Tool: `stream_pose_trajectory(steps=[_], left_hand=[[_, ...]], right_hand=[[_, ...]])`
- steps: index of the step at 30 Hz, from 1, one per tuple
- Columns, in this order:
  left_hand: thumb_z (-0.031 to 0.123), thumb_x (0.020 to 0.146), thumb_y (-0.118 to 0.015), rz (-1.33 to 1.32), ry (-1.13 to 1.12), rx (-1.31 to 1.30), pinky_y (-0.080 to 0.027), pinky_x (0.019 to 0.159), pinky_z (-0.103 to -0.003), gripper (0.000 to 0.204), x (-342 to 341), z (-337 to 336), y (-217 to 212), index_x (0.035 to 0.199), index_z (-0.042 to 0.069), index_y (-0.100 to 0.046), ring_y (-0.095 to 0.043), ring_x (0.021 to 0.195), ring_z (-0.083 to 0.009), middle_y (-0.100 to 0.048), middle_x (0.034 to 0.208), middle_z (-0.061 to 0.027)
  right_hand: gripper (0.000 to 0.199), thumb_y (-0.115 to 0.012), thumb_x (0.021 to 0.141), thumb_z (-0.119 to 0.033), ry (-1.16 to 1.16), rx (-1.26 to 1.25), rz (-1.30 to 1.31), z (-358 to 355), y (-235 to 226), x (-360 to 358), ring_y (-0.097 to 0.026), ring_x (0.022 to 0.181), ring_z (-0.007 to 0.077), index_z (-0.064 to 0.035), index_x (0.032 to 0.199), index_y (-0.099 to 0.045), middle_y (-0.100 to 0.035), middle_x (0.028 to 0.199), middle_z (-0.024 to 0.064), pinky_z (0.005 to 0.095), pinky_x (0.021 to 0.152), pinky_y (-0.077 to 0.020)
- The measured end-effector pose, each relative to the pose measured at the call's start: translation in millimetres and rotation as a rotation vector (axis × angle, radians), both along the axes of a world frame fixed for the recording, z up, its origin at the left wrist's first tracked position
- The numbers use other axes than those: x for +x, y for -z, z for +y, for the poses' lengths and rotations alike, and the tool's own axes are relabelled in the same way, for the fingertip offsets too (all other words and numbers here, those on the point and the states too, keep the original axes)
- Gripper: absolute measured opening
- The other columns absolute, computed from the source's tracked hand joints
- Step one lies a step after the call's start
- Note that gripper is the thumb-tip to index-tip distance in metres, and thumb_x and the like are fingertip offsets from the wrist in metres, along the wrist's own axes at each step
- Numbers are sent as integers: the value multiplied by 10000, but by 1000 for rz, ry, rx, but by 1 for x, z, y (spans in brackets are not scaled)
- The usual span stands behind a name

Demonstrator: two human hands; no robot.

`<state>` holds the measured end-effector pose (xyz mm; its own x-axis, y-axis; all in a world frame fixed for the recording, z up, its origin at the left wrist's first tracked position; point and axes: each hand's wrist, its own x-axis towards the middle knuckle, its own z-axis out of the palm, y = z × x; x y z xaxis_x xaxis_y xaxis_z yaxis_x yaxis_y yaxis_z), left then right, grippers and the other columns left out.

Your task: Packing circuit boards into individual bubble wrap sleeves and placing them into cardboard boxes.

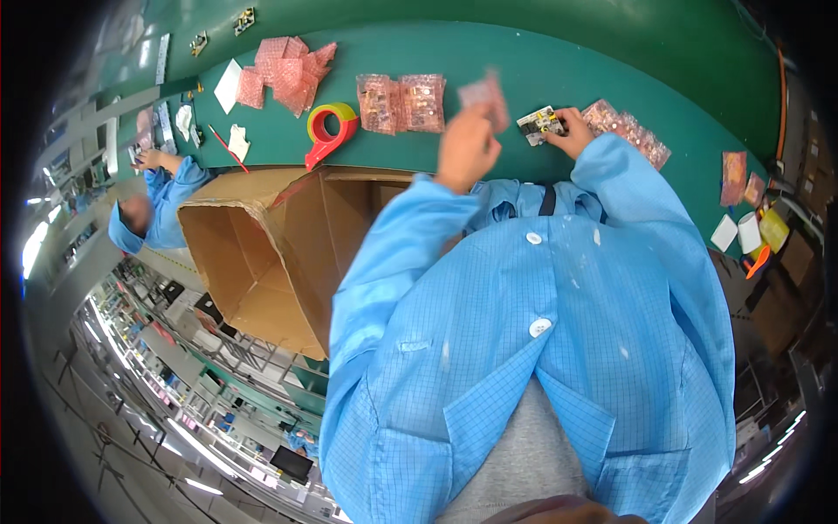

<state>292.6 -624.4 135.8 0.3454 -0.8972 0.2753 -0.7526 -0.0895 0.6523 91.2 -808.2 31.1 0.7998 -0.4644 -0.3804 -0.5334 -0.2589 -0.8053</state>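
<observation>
My left hand (469,147) pinches a small pink bubble bag (489,94), blurred by motion, above the green table. To its right, my right hand (573,134) grips a small circuit board (540,126) by its right edge; yellow and black parts show on its upper side. Just beyond that hand lies a row of boards in pink bubble bags (633,131). Left of my left hand, more bagged boards (400,103) sit side by side on the table. A heap of pink bubble bags (284,72) lies farther left.
A red and yellow tape dispenser (332,131) stands near the table edge, above an open cardboard box (253,253). A red pen (229,148) and white paper (228,86) lie left. At far left works another person in a blue sleeve (179,183). An orange-handled tool (758,262) lies far right.
</observation>
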Motion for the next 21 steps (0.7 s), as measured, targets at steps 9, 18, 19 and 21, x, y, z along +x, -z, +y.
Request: stream_pose_trajectory(steps=[9, 18, 19, 21], left_hand=[[77, 678, -647, -214, -33, 256, -420, 879, -442, 361, -65, 38, 49, 1036, 115, -618, -472, 1110, -354, -495, 1209, -141], [117, 710, -648, -53, -213, 228, -474, 710, -455, 83, -63, -5, 89, 763, 72, -603, -566, 814, -326, -564, 849, -137], [105, 703, -653, -15, -231, 253, -479, 706, -447, 73, -63, -4, 90, 749, 71, -608, -570, 805, -318, -558, 841, -130], [93, 696, -659, 22, -228, 282, -483, 702, -440, 64, -66, -5, 86, 735, 70, -614, -574, 796, -310, -552, 833, -124]], right_hand=[[401, -665, 814, -68, 259, 569, -142, 8, 17, -55, -592, 803, 153, -5, 1172, -497, -610, 939, 85, 292, 694, -503], [341, -671, 813, -113, 228, 530, -75, 10, -9, -28, -552, 683, 96, -37, 1114, -530, -616, 838, 29, 237, 574, -438], [333, -676, 808, -107, 162, 545, -94, 11, -12, -22, -551, 682, 95, -36, 1102, -537, -614, 829, 24, 237, 579, -439], [310, -686, 794, -82, 106, 537, -110, 15, -4, -22, -558, 703, 92, -33, 1073, -560, -619, 828, 21, 238, 597, -443]])
